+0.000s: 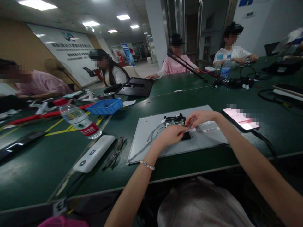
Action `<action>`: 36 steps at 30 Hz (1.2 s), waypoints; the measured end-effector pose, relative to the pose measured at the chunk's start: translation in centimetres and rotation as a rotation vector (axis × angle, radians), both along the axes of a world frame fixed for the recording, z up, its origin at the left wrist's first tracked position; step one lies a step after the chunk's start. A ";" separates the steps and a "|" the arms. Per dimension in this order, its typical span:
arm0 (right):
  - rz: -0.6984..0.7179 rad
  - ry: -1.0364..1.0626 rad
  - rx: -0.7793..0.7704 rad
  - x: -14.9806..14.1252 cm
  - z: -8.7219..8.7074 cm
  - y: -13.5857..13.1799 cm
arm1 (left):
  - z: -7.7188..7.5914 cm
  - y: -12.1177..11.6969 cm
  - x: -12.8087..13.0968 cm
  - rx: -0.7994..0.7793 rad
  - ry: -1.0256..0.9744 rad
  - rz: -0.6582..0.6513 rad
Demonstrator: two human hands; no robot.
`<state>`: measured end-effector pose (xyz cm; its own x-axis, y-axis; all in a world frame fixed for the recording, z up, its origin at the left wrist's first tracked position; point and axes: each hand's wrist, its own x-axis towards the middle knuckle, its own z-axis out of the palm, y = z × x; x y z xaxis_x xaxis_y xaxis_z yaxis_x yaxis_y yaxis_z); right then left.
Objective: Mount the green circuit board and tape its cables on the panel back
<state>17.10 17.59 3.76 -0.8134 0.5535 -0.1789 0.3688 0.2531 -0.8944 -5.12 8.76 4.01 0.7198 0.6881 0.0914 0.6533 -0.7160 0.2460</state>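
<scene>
A flat grey panel (151, 126) lies on the table in front of me, with a white label (211, 130) on its right part. At its middle sits a green circuit board in a black frame (176, 118). Grey cables (153, 134) run from the board to the panel's left corner. My left hand (174, 135) is closed over the board's front edge, its fingertips on a small white strip (192, 129). Just above that strip my right hand (200, 119) has its fingers curled together; what lies between them is hidden.
Left of the panel lie glasses (115, 153), a white power bank (96, 154), a water bottle (79, 119) and a blue tray (105, 106). A lit phone (241, 119) with a cable lies right. Several people sit around the table; a black panel (136, 86) lies near one.
</scene>
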 end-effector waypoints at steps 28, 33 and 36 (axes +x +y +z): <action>-0.051 -0.260 0.111 0.5 0.3 -0.1 | -0.9 -1.9 0.7 0.111 0.251 0.197; -0.004 -0.304 0.076 0.6 0.8 -0.4 | -1.3 -1.8 0.5 0.123 0.203 0.231; 0.027 -0.265 0.031 0.4 0.9 -0.5 | -1.5 -1.8 0.4 0.134 0.197 0.232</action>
<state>17.53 17.07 4.65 -0.7548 0.5409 -0.3710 0.5822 0.2920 -0.7588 -4.70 6.93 2.47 0.5578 0.8273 0.0665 0.8286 -0.5597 0.0123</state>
